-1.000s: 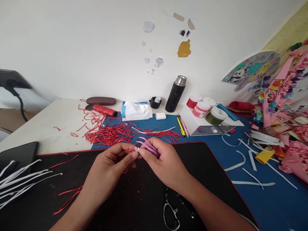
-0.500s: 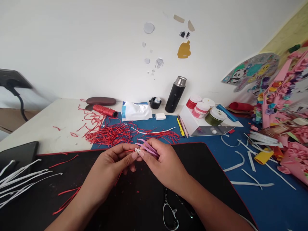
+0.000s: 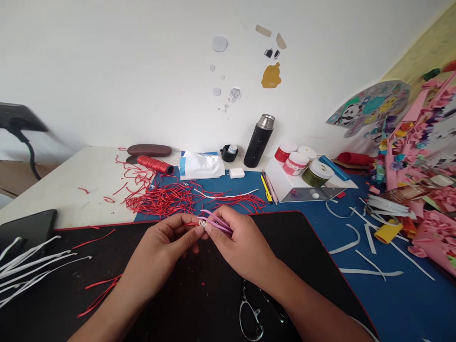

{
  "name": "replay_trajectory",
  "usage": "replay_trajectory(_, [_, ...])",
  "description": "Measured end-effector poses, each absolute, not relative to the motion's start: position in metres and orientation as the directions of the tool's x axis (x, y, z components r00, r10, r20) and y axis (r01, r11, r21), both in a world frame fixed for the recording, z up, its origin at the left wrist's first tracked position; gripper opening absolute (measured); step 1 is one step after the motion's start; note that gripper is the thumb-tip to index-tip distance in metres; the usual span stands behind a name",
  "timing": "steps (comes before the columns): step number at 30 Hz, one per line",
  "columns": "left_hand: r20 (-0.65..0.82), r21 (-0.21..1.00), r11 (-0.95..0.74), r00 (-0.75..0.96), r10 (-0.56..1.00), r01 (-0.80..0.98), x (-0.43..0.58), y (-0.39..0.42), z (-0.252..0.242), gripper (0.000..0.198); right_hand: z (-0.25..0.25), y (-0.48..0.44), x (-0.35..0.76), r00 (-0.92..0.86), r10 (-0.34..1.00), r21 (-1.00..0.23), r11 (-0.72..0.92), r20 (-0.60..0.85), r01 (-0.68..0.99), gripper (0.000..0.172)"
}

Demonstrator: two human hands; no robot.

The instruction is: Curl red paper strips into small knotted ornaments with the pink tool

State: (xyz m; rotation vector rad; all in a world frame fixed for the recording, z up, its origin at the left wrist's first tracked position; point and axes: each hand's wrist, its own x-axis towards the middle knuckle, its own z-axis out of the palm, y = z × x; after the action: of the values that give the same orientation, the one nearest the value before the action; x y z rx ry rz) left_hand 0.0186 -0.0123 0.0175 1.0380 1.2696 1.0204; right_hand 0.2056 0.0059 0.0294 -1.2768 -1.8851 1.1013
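Observation:
Between the thumbs and fingertips of both hands is a small white looped cord piece (image 3: 203, 223). My left hand (image 3: 167, 237) pinches its left side, and a red cord (image 3: 191, 223) shows beside those fingers. On the other side my right hand (image 3: 231, 235) pinches the same piece. Purple strips (image 3: 217, 223) pass through the curled fingers of the right hand, their ends pointing up and left. Both hands hover over the black mat (image 3: 199, 304). The fingers hide much of the cord piece.
Behind the hands lies a heap of red cord pieces (image 3: 164, 199) near a red spool (image 3: 155, 164). White strips (image 3: 32, 266) lie at left. Glasses (image 3: 251, 318) rest by my right forearm. A black flask (image 3: 259, 141) and paint jars (image 3: 318, 172) stand at the back.
My right hand and the purple strips have shifted very slightly left and tilted a little. Both hands keep their pinch on the white cord piece. The whole view has moved a touch.

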Motion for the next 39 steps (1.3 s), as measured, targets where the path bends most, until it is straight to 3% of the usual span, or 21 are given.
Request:
replay_trajectory(10, [-0.217,0.976,0.218,-0.029,0.976,0.019,0.0148,-0.0128,0.0168,0.043,0.0287,0.0071,0.2077,-0.349,0.936,-0.881,0.204,0.048,0.426,0.014])
replay_trajectory(15, [-0.19,0.981,0.192,-0.074,0.979,0.019,0.0114,-0.0115,0.0097,0.04,0.0294,0.0053,0.2099,-0.386,0.919,-0.902,0.233,0.083,0.362,0.023])
replay_trajectory(28, [-0.134,0.991,0.134,-0.098,0.986,-0.007,0.0105,-0.0102,0.0111,0.038,0.0307,0.0018,0.2092,-0.48,0.867,-0.786,0.388,0.134,0.482,0.032])
replay_trajectory(39, [-0.139,0.989,0.143,-0.079,0.987,0.038,0.0115,-0.0107,0.0113,0.041,0.0262,0.0038,0.2089,-0.473,0.864,-0.766,0.42,0.174,0.486,0.03])
